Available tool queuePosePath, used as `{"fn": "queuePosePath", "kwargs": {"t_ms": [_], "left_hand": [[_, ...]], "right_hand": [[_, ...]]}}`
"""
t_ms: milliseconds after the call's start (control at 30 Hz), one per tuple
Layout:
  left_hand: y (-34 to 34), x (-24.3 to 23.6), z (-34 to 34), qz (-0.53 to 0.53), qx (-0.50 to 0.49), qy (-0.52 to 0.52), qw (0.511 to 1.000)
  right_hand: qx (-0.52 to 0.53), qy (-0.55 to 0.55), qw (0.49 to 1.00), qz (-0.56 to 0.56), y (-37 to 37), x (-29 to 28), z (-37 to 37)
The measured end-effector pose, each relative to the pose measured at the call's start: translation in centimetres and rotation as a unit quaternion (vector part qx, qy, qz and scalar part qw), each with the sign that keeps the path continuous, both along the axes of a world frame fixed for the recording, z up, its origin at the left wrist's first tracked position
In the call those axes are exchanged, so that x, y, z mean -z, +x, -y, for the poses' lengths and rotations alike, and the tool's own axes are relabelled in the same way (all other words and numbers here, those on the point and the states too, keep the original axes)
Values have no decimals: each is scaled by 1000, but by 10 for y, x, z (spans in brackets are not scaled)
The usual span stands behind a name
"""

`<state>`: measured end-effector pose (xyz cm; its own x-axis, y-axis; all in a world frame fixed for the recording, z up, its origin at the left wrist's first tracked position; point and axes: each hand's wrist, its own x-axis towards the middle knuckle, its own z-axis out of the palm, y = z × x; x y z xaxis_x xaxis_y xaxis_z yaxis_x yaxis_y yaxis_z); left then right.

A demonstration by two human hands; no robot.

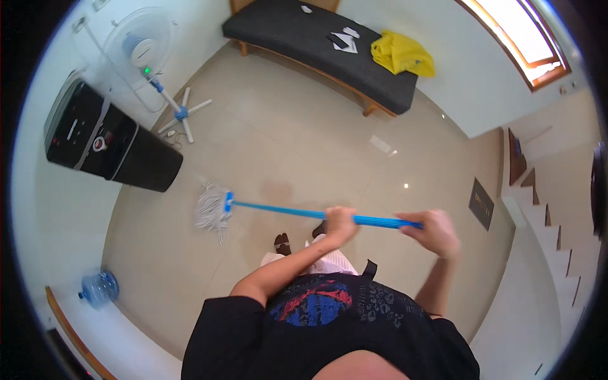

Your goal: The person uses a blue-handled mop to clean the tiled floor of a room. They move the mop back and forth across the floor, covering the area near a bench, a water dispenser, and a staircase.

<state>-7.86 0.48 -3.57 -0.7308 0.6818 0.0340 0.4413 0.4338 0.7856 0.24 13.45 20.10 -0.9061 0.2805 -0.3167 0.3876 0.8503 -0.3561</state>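
Note:
A string mop [214, 209] with a blue handle lies across the view, its pale strands spread on the tiled floor at the left. My left hand [342, 226] is wrapped round the middle of the handle, in front of my body. Farther right, my right hand [434, 233] grips the blue upper end of the handle; it is slightly blurred. The handle runs nearly level from the mop head to my right hand. My feet show below the handle, partly hidden by my clothes and left arm.
A black water dispenser [114, 136] and a white stand fan [180, 113] stand at the left. Nearby is a blue water bottle [101, 288]. A dark padded bench [297, 35] holds a yellow cloth [402, 53] and papers. Stairs [548, 209] and a dark mat [481, 204] are right.

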Motion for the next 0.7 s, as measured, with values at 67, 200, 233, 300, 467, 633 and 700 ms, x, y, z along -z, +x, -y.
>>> {"fn": "queuePosePath", "kwargs": {"t_ms": [67, 200, 233, 300, 467, 633, 700], "left_hand": [[30, -32, -44, 58, 82, 58, 993], [57, -63, -108, 84, 270, 113, 953], [58, -60, -123, 76, 308, 112, 942], [54, -39, -143, 39, 347, 91, 933], [14, -29, -164, -9, 376, -25, 926], [-22, -48, -144, 13, 316, -68, 946], [-34, -51, -124, 8, 258, -58, 964]], "right_hand": [[61, 80, 995, 26, 34, -44, -6], [193, 164, 967, 23, 89, -66, -1], [213, 186, 959, 18, 95, -66, -1], [224, 214, 951, 10, 95, -45, -4], [259, 167, 951, 32, 69, -13, -17], [168, 146, 975, 24, 37, -26, -32], [129, 133, 983, 7, 19, -34, -34]]}}
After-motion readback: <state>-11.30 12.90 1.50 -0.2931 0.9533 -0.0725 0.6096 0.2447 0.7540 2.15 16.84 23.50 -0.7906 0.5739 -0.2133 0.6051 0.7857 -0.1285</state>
